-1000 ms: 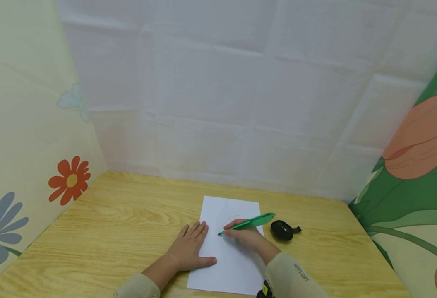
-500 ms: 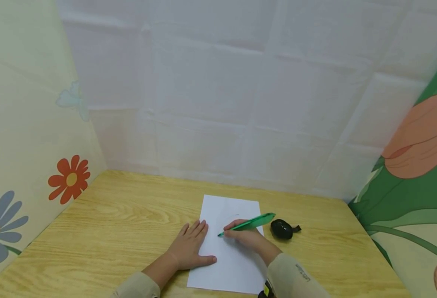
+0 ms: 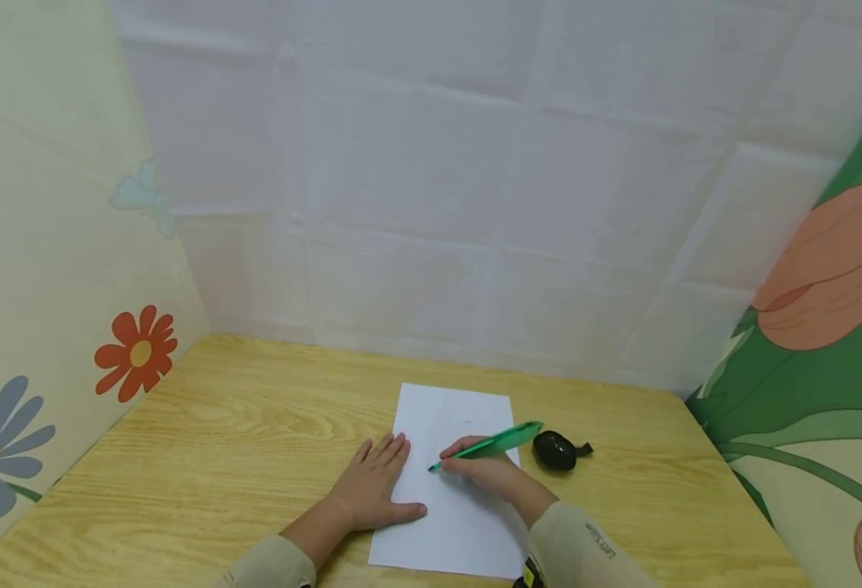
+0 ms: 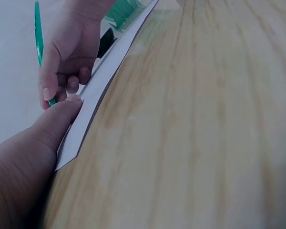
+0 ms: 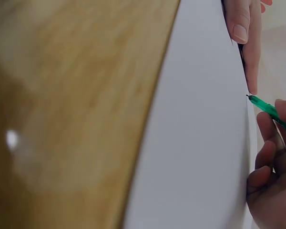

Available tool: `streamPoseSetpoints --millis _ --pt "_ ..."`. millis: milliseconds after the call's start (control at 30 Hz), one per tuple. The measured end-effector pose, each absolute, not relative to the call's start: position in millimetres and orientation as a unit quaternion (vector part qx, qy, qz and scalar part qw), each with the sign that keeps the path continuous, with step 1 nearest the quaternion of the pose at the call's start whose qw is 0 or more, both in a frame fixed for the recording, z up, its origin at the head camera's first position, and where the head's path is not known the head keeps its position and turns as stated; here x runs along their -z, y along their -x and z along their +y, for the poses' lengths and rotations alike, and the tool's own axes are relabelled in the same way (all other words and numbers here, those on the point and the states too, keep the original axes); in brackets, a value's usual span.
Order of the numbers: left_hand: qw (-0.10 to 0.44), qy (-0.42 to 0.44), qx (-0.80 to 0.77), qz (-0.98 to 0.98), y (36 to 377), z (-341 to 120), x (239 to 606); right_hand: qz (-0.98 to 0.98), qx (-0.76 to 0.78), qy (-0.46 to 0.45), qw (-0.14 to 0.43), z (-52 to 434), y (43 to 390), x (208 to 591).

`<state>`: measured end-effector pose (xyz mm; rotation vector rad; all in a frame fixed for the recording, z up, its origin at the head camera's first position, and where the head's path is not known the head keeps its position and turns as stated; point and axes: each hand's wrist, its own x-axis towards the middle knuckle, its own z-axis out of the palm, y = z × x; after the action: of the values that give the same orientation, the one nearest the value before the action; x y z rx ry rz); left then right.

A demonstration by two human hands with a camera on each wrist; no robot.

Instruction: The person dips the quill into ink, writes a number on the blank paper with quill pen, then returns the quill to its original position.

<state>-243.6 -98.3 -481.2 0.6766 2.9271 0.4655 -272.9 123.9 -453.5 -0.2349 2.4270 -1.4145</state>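
Note:
A sheet of white paper (image 3: 449, 531) lies on the wooden table, a faint short dark line showing near its upper part. My left hand (image 3: 372, 490) rests flat with spread fingers on the paper's left edge, the thumb pointing right across it. In my right hand (image 3: 491, 472) a green pen (image 3: 508, 439) with a leaf-shaped end is pinched between thumb and fingers. Its dark tip (image 5: 249, 97) meets the paper near the middle, a short way right of the left fingertips. The curled lower fingers of the right hand also show in the left wrist view.
A glossy black rounded object (image 3: 554, 451) with a short tail sits just right of the paper. Near the right sleeve (image 3: 581, 543) a black and yellow item (image 3: 529, 573) is partly hidden. A white sheet (image 3: 416, 204) hangs behind the table; flower-patterned cloths flank it.
The pen tip has shifted slightly downward on the paper, and the right hand has moved a little with it. My left hand stays in place.

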Motion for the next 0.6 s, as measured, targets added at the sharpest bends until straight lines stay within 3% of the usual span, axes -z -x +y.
streamPoseSetpoints --millis 600 --pt "0.042 -0.226 -0.153 0.961 244.9 -98.7 484.0 0.836 0.51 0.094 0.179 127.4 268.5 453.5"
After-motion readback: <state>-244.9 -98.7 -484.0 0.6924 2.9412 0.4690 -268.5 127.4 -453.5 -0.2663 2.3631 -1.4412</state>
